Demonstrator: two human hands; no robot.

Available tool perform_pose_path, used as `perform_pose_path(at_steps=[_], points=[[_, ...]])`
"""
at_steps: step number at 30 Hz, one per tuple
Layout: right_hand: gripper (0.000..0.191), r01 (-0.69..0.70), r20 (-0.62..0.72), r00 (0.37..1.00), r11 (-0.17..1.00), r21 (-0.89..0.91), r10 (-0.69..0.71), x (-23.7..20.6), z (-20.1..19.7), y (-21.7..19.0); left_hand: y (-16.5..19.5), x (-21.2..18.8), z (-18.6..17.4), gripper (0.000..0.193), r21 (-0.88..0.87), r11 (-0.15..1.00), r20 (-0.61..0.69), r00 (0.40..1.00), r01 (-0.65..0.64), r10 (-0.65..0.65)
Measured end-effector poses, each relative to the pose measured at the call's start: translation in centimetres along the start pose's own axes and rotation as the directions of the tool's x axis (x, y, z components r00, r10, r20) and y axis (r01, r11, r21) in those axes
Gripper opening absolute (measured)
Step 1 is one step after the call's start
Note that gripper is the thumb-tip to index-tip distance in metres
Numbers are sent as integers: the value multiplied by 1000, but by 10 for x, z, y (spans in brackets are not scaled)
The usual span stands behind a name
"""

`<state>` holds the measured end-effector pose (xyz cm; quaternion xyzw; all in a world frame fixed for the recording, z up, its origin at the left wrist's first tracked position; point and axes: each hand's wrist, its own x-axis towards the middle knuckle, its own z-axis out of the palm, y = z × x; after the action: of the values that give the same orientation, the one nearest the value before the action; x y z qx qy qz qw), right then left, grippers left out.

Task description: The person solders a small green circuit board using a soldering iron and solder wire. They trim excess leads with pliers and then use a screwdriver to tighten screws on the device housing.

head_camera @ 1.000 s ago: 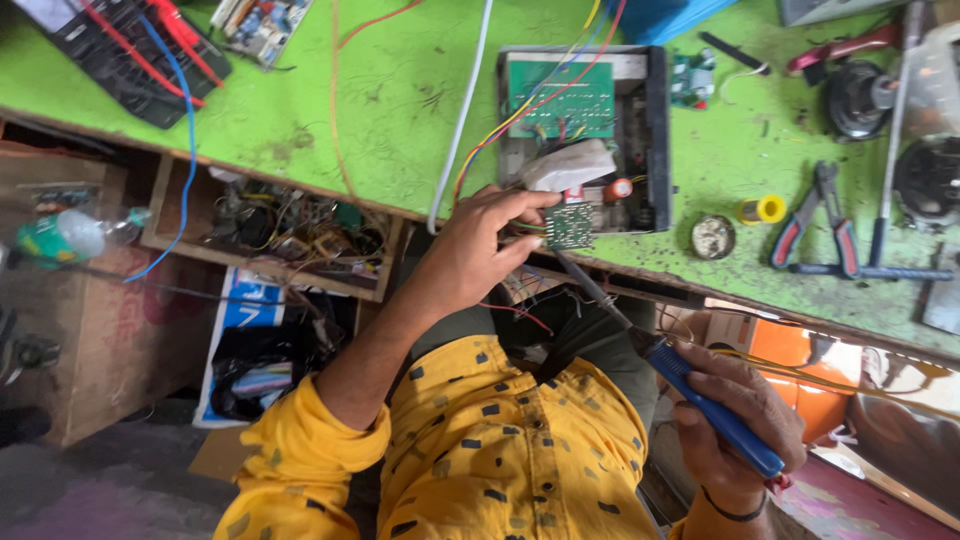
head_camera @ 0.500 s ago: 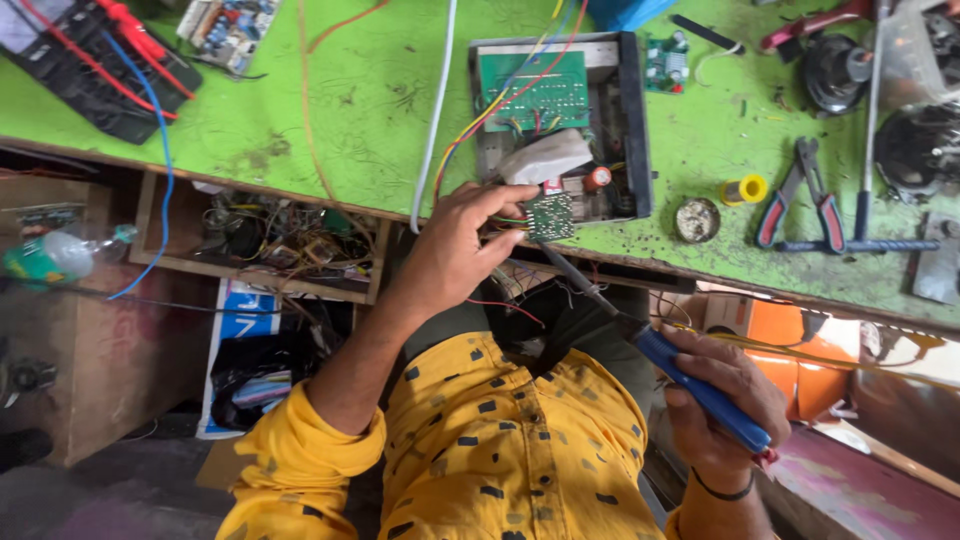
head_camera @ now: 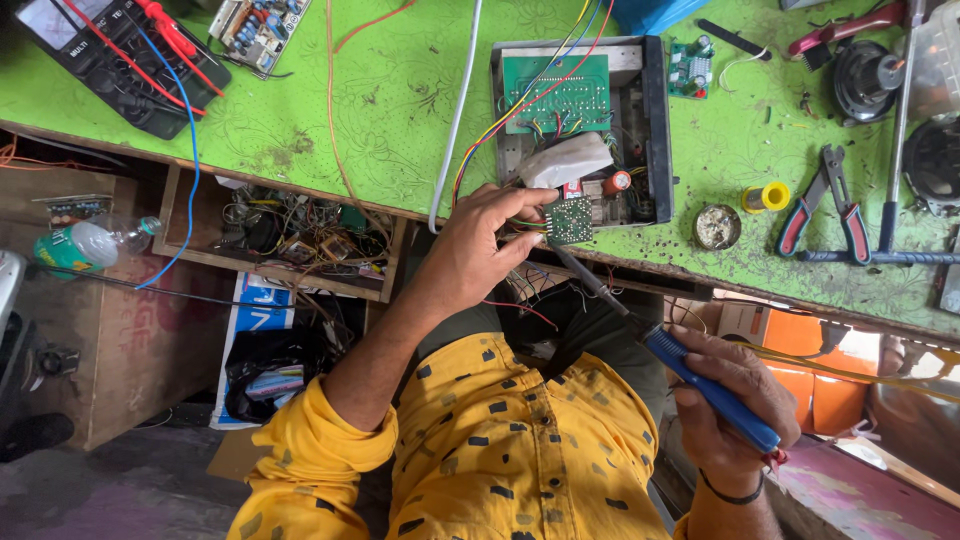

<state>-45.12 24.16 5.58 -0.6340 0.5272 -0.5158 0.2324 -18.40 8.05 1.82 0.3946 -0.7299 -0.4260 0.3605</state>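
at the near edge of the green bench, the left hand pinches a small green circuit board between thumb and fingertips, just in front of the open metal chassis. wires run from the small board into the chassis. the right hand, below and to the right of the chassis, is closed in a full grip around the blue handle of a soldering iron; its tip reaches the lower edge of the small board, though contact is hard to make out.

hidden or cut off: the wrist of the right hand leaves the frame at the bottom; parts inside the chassis are partly covered by white cloth; the contents of the drawer, left of the chassis, are a tangle not readable.

against the view 0.5 s ago: both hands keep the same grips; the small board sits in much the same place by the chassis.

surface: right of the chassis lie 1 solder reel, 1 round tin and red-handled pliers. far left of it rests a multimeter.
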Motion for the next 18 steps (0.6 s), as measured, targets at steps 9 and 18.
perform_pose_path(at_steps=[9,18], points=[[36,-32,-9,999,999,14,32,-7,-9,3,0,-1,0,48,-2,1000,5,1000,31,-31],[41,50,-194,979,995,-86,-65,-21,-24,14,3,0,-1,47,-18,999,22,998,51,-51]])
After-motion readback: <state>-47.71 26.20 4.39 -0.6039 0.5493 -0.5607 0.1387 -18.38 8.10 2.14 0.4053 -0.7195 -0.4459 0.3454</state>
